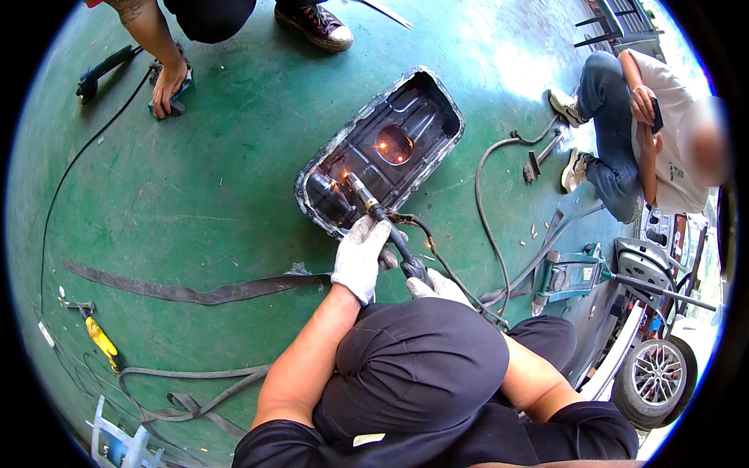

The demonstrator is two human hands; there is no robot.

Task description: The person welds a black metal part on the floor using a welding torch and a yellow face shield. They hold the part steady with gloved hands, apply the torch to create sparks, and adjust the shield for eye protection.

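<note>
A dented black metal oil pan (421,113) lies on the green floor ahead of me, with orange glowing spots and small sparks near its round recess and at the nozzle of a dark torch-like tool (372,204) reaching into it. My left hand (359,257), in a white glove, is wrapped round the tool's body just behind the nozzle. My right hand (441,288), also gloved, grips the rear handle, partly hidden by my knee. A black hose (425,230) runs beside the tool down to the right.
Hoses (488,210), a flat strap (195,292), a yellow-handled hammer (101,339) and a floor jack (566,277) lie around. A co-worker's hand (166,90) rests at upper left; another person (655,132) holds a phone at right. A car wheel (654,373) stands lower right.
</note>
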